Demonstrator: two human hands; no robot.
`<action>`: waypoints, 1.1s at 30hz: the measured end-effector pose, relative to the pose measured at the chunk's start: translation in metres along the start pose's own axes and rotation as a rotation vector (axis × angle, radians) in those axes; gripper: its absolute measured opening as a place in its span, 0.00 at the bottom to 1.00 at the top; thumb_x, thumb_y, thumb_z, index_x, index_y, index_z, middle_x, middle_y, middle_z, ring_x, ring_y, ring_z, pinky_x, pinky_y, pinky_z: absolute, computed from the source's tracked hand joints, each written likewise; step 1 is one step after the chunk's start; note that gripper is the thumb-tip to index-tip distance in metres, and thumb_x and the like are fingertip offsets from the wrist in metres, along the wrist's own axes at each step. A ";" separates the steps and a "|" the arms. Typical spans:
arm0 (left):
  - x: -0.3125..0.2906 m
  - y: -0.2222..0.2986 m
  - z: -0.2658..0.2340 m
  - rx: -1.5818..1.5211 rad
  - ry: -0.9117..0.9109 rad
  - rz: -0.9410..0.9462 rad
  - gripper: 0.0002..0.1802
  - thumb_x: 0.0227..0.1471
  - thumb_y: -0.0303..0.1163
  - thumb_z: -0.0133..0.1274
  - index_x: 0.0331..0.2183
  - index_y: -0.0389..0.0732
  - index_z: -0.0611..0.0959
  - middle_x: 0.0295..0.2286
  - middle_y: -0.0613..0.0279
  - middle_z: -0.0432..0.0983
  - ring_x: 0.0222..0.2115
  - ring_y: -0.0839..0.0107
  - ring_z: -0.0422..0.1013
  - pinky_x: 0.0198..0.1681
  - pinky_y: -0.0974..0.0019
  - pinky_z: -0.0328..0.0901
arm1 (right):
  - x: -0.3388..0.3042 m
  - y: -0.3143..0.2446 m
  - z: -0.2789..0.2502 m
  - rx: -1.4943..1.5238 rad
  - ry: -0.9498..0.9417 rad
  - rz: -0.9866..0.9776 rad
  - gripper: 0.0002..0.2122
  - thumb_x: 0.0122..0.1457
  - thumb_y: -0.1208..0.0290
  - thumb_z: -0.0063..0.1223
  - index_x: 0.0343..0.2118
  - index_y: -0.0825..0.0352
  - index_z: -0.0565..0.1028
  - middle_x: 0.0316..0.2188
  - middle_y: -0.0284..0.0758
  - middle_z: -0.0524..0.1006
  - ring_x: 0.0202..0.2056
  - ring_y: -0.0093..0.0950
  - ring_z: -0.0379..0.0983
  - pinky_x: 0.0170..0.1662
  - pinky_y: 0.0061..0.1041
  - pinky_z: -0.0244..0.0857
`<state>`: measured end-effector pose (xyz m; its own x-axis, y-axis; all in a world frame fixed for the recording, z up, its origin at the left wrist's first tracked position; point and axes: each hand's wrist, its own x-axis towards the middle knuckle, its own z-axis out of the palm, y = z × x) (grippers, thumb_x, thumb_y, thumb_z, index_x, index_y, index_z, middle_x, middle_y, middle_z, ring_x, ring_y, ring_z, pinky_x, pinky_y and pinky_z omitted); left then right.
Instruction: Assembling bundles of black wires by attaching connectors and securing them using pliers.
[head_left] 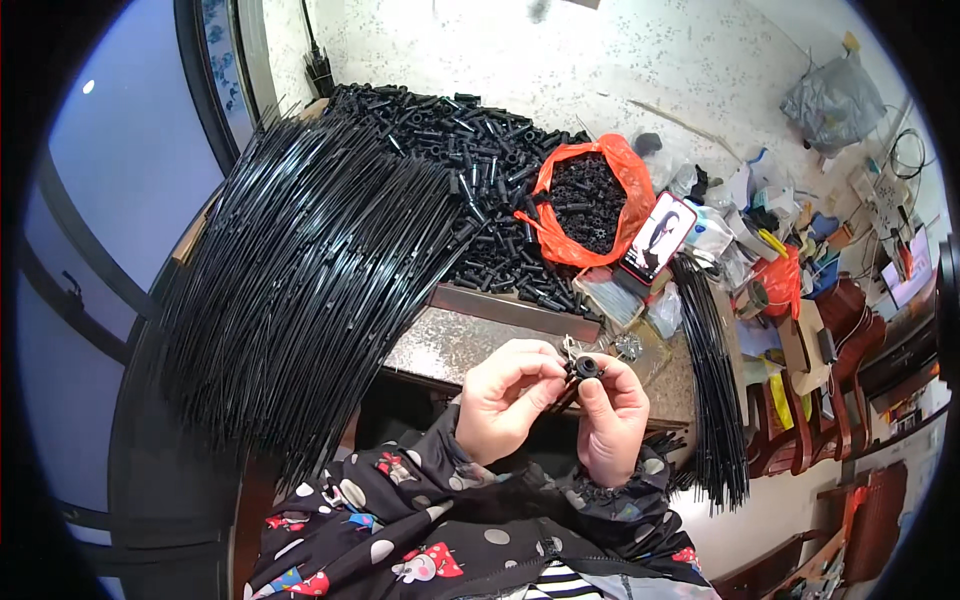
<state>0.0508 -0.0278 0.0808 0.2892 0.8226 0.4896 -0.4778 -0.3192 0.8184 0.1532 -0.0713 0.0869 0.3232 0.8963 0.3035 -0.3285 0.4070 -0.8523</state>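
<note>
Both left hand [508, 402] and right hand [614, 418] curl closed, left's hold unclear, right pinching a round black plastic part [587, 368] before a speckled grey surface [440, 345], white wall [450, 45] beyond.

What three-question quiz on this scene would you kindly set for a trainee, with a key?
1. Which item does the right hand hold?
A) a pair of scissors
B) a round black part
C) a spoon

2. True or false: the orange-red plastic bag is open, showing small black parts inside.

3. Fill in: the larger mass of thin black rods lies to the person's ____.

Key: 1. B; 2. true; 3. left.
</note>
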 end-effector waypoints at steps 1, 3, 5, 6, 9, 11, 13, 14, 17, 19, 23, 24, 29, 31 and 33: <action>0.001 0.001 -0.001 -0.001 0.016 0.015 0.06 0.37 0.17 0.44 0.24 0.32 0.70 0.26 0.58 0.64 0.26 0.75 0.62 0.29 0.76 0.58 | 0.000 -0.001 -0.002 0.025 -0.072 0.007 0.10 0.44 0.77 0.46 0.32 0.72 0.65 0.27 0.33 0.69 0.28 0.19 0.64 0.34 0.16 0.58; 0.002 0.006 -0.002 0.034 -0.014 -0.004 0.06 0.36 0.16 0.44 0.24 0.32 0.70 0.25 0.58 0.65 0.26 0.75 0.63 0.29 0.76 0.58 | 0.000 -0.003 -0.004 0.046 -0.083 0.036 0.10 0.44 0.77 0.45 0.32 0.72 0.65 0.28 0.33 0.69 0.29 0.19 0.64 0.34 0.16 0.58; 0.004 0.004 -0.003 0.098 -0.055 -0.007 0.07 0.37 0.17 0.44 0.26 0.32 0.70 0.25 0.59 0.65 0.26 0.75 0.63 0.29 0.76 0.59 | 0.001 -0.005 -0.003 0.095 -0.028 0.105 0.10 0.42 0.78 0.48 0.30 0.73 0.67 0.26 0.32 0.69 0.27 0.18 0.63 0.31 0.14 0.57; 0.003 0.005 -0.004 0.103 -0.053 -0.008 0.07 0.37 0.17 0.44 0.26 0.32 0.70 0.25 0.59 0.65 0.26 0.75 0.63 0.29 0.76 0.59 | 0.000 -0.007 0.000 0.099 -0.030 0.108 0.10 0.42 0.78 0.48 0.30 0.73 0.67 0.26 0.32 0.69 0.27 0.18 0.63 0.31 0.14 0.57; 0.004 0.006 -0.008 0.226 -0.083 0.038 0.07 0.38 0.16 0.43 0.27 0.32 0.69 0.25 0.59 0.65 0.28 0.74 0.64 0.31 0.76 0.59 | -0.002 -0.008 0.003 0.117 -0.049 0.115 0.10 0.42 0.78 0.47 0.31 0.73 0.67 0.26 0.32 0.69 0.27 0.19 0.63 0.31 0.15 0.57; 0.007 0.009 -0.010 -0.026 -0.146 -0.137 0.07 0.38 0.19 0.44 0.26 0.32 0.70 0.26 0.61 0.67 0.26 0.77 0.65 0.30 0.76 0.60 | -0.004 -0.007 0.003 0.102 -0.047 0.112 0.10 0.42 0.78 0.47 0.31 0.73 0.67 0.26 0.32 0.69 0.27 0.19 0.63 0.31 0.15 0.57; 0.001 0.006 -0.010 -0.073 -0.087 -0.083 0.07 0.38 0.17 0.43 0.26 0.32 0.69 0.27 0.59 0.66 0.28 0.75 0.64 0.32 0.74 0.59 | -0.004 -0.006 0.007 0.095 -0.044 0.117 0.10 0.43 0.78 0.47 0.31 0.73 0.67 0.26 0.32 0.68 0.26 0.19 0.63 0.31 0.15 0.57; -0.001 0.003 -0.010 -0.122 -0.027 -0.027 0.08 0.37 0.15 0.42 0.27 0.32 0.69 0.28 0.56 0.65 0.30 0.73 0.64 0.34 0.73 0.59 | -0.005 -0.005 0.009 0.098 -0.043 0.118 0.10 0.43 0.78 0.47 0.31 0.73 0.67 0.26 0.32 0.68 0.26 0.19 0.63 0.31 0.15 0.57; 0.004 0.002 -0.017 0.007 -0.159 0.050 0.09 0.38 0.16 0.42 0.28 0.32 0.68 0.30 0.54 0.65 0.31 0.71 0.63 0.35 0.72 0.59 | -0.004 -0.005 0.005 0.094 -0.024 0.133 0.10 0.42 0.78 0.47 0.31 0.72 0.67 0.26 0.32 0.68 0.27 0.18 0.62 0.31 0.15 0.57; 0.002 0.010 -0.015 -0.081 -0.184 -0.041 0.09 0.37 0.16 0.43 0.28 0.31 0.67 0.30 0.53 0.65 0.32 0.70 0.63 0.35 0.71 0.59 | -0.003 -0.004 0.002 0.034 -0.131 0.065 0.09 0.43 0.76 0.47 0.30 0.71 0.67 0.27 0.32 0.67 0.27 0.18 0.62 0.31 0.13 0.56; 0.002 0.012 -0.020 -0.061 -0.231 -0.125 0.14 0.34 0.22 0.50 0.30 0.31 0.69 0.29 0.58 0.66 0.30 0.74 0.64 0.34 0.74 0.60 | -0.002 -0.013 0.002 -0.327 -0.102 -0.012 0.07 0.40 0.79 0.49 0.26 0.71 0.70 0.23 0.30 0.65 0.25 0.17 0.60 0.30 0.12 0.53; 0.003 0.013 -0.021 -0.042 -0.277 -0.144 0.15 0.34 0.23 0.51 0.30 0.32 0.69 0.28 0.59 0.66 0.30 0.74 0.64 0.34 0.74 0.60 | -0.003 -0.016 0.006 -0.382 -0.070 -0.024 0.07 0.40 0.80 0.48 0.25 0.71 0.70 0.23 0.30 0.65 0.25 0.18 0.60 0.30 0.12 0.53; -0.003 0.011 -0.019 0.488 -0.187 0.116 0.16 0.30 0.22 0.53 0.28 0.31 0.69 0.22 0.60 0.64 0.23 0.76 0.61 0.26 0.78 0.56 | 0.003 -0.003 -0.008 -0.058 -0.205 0.201 0.04 0.40 0.80 0.49 0.23 0.70 0.71 0.22 0.30 0.67 0.23 0.15 0.61 0.22 0.11 0.55; -0.005 0.011 -0.019 0.502 -0.210 0.162 0.13 0.35 0.27 0.49 0.27 0.31 0.70 0.22 0.59 0.65 0.23 0.74 0.62 0.28 0.76 0.56 | 0.002 0.001 -0.009 -0.073 -0.243 0.101 0.07 0.40 0.79 0.50 0.24 0.69 0.68 0.22 0.29 0.66 0.22 0.14 0.61 0.21 0.11 0.55; -0.002 0.007 -0.021 0.505 -0.250 0.181 0.13 0.38 0.31 0.46 0.27 0.31 0.70 0.22 0.59 0.65 0.23 0.74 0.62 0.28 0.75 0.56 | 0.000 0.008 0.000 -0.033 -0.189 0.026 0.09 0.39 0.80 0.51 0.26 0.68 0.66 0.21 0.28 0.64 0.22 0.14 0.60 0.22 0.10 0.55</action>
<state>0.0290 -0.0218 0.0789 0.4564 0.6179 0.6403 -0.1015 -0.6788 0.7273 0.1504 -0.0676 0.0802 0.1418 0.9249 0.3529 -0.3046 0.3799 -0.8734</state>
